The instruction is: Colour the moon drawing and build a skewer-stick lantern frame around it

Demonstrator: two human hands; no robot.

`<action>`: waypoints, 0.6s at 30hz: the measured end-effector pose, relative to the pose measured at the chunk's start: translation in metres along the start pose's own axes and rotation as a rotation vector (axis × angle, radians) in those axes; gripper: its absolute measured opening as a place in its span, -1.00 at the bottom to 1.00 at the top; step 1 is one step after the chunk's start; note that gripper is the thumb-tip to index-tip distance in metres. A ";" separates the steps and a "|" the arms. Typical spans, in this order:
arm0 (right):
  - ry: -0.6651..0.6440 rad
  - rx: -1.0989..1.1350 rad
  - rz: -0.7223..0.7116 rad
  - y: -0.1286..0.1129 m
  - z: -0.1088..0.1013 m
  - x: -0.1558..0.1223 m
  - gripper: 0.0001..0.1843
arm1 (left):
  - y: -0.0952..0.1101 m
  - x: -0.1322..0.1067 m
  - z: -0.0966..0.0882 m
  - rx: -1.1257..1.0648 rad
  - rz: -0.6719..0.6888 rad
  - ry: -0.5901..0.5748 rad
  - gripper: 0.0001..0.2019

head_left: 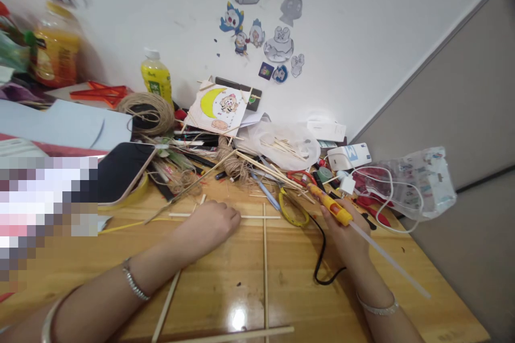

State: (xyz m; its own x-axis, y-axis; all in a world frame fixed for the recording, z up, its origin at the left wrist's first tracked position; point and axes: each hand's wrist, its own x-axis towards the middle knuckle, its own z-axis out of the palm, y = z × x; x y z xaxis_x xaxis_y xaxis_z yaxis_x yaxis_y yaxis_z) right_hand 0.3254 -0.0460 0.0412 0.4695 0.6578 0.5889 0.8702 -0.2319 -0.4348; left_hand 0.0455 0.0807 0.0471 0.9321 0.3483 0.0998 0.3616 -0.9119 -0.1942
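Note:
My right hand (345, 231) is wrapped round a yellow and orange glue gun (330, 206) with a long clear glue stick (386, 258) poking out behind it; its black cord (322, 257) loops over the wooden table (298, 289). My left hand (214, 223) rests curled, palm down, on a thin horizontal wooden stick (257, 217). That stick crosses a long upright stick (265, 268). More sticks lie at the near edge (237, 335).
Beyond the hands lies a heap of clutter: twine (147, 111), a phone (120, 171), yellow-handled scissors (293, 213), a bag of sticks (285, 144), a charger and white cable (362, 182), a clear plastic bag (418, 182), yellow bottle (156, 79). A wall with stickers stands behind.

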 end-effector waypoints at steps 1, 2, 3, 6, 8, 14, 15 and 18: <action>0.000 -0.003 -0.007 0.000 0.000 0.000 -0.53 | 0.000 0.000 0.000 0.001 0.000 0.002 -0.87; 0.002 -0.006 -0.008 0.000 0.001 0.000 -0.53 | 0.000 0.000 0.000 0.001 0.002 0.002 -0.87; 0.006 -0.010 -0.001 0.000 0.001 0.000 -0.53 | 0.000 0.000 0.001 0.002 0.002 0.000 -0.87; 0.070 -0.042 0.059 -0.001 -0.001 0.001 -0.50 | -0.001 0.000 0.001 -0.003 -0.001 0.000 -0.87; 0.155 -0.069 0.114 -0.001 -0.004 0.003 -0.48 | -0.001 0.000 0.002 -0.015 -0.002 0.008 -0.86; 0.442 0.006 0.305 0.013 -0.022 0.019 -0.48 | -0.001 -0.001 0.003 -0.061 -0.007 0.052 -0.79; 0.498 0.071 0.340 0.017 -0.024 0.022 -0.48 | -0.001 -0.001 0.003 -0.065 -0.009 0.053 -0.79; 0.644 0.336 0.449 0.031 -0.027 0.029 -0.53 | -0.001 -0.001 0.002 -0.056 -0.008 0.053 -0.81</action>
State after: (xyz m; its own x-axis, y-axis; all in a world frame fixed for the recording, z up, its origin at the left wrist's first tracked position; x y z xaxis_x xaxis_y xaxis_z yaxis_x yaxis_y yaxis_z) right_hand 0.3697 -0.0529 0.0632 0.8415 -0.0049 0.5402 0.5380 -0.0812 -0.8390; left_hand 0.0447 0.0818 0.0450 0.9262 0.3447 0.1530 0.3654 -0.9205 -0.1385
